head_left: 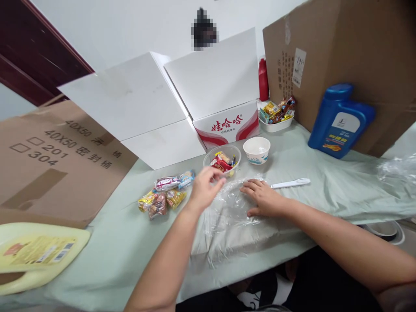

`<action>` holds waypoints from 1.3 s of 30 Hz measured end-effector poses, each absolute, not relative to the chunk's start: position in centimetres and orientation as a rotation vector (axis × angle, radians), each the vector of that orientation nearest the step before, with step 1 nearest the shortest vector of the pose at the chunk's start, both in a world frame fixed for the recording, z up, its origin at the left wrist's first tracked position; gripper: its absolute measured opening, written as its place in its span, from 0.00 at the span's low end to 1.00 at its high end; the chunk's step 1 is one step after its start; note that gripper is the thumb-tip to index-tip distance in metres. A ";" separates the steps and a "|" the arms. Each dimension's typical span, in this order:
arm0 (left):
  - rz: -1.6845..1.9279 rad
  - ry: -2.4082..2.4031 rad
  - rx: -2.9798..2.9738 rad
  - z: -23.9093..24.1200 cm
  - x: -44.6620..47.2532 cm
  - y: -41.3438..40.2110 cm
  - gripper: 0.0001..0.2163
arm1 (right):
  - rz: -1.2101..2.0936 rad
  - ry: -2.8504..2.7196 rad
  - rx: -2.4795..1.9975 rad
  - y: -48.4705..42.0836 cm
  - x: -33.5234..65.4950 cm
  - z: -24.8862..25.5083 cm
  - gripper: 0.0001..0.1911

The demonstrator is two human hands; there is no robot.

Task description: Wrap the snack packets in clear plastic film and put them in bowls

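Note:
My left hand [206, 187] is at the near side of a clear plastic bowl [207, 161], its thumb and fingers apart with nothing visible between them. Inside the bowl lie a few wrapped snacks, among them a red packet [221, 164]. My right hand [264, 198] rests with spread fingers on a crinkled clear plastic bag [227, 207], which lies flat on the table. Several wrapped snacks [167, 183] form a loose group left of my left hand. Just beyond my right hand lies a slim white plastic tool [291, 183], partly hidden by it.
A white paper bowl [256, 151] stands beside the clear bowl. Behind are a white dish [276, 125] of packaged snacks, a red bottle [263, 80] and white cartons [224, 123]. A blue jug [338, 123], a yellow jug [42, 251] and large cardboard boxes [65, 160] flank the table.

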State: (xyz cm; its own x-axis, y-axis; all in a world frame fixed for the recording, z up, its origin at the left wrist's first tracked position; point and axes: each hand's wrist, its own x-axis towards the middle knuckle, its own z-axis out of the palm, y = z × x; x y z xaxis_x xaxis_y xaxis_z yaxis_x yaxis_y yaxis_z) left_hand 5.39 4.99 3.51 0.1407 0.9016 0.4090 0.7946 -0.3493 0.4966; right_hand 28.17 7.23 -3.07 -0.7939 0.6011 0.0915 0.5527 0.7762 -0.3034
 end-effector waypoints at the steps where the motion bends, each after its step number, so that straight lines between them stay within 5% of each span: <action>1: 0.835 1.551 2.283 2.7 5.9 3.9 0.05 | 0.371 -2.801 -0.938 7.2 28.2 -3.2 0.46; 3: 0.528 1.403 2.328 1.0 6.4 2.3 0.06 | 0.339 -2.835 -0.993 7.2 28.0 -3.5 0.51; 8: 0.062 1.911 2.113 -1.7 4.9 1.9 0.42 | 0.295 -2.889 -1.179 7.3 27.9 -3.6 0.59; 11: -0.061 1.974 2.024 -1.4 3.3 1.6 0.47 | 0.269 -2.903 -1.236 7.7 28.7 -2.9 0.59; 14: -0.034 2.012 2.081 -0.2 2.8 0.1 0.43 | 0.205 -2.844 -1.290 8.1 29.6 -2.1 0.53; 20: 0.437 1.462 2.367 0.4 4.8 -1.6 0.07 | 0.372 -3.007 -0.837 6.3 28.4 -2.7 0.54; 22: 0.350 1.385 2.381 -0.4 5.2 -1.1 0.11 | 0.488 -3.036 -0.675 5.6 27.6 -3.2 0.57; 26: 0.062 1.737 2.210 -1.8 4.3 -0.2 0.45 | 0.505 -3.045 -0.796 6.7 27.9 -3.7 0.63; 28: -0.040 1.821 2.121 -1.9 3.6 -0.1 0.51 | 0.445 -2.980 -1.050 8.3 29.2 -3.6 0.63; 32: 0.022 1.915 2.115 -0.9 2.9 -0.5 0.42 | 0.305 -2.697 -1.409 10.8 32.3 -2.3 0.52; 36: 0.399 1.838 2.229 1.2 2.9 -1.5 0.16 | 0.523 -2.615 -0.952 8.8 33.3 0.5 0.32; 39: 0.228 1.495 2.198 2.3 3.2 -2.5 0.14 | 0.823 -2.832 -0.515 5.8 32.3 1.9 0.31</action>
State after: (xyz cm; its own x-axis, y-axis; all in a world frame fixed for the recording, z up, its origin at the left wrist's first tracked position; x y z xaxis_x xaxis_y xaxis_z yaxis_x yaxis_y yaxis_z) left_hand 3.18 -2.47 2.31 0.3924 0.9116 -0.1223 0.8335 -0.2963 0.4663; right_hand 32.32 5.78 1.85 -0.9302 0.3642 0.0448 0.2835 0.7907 -0.5426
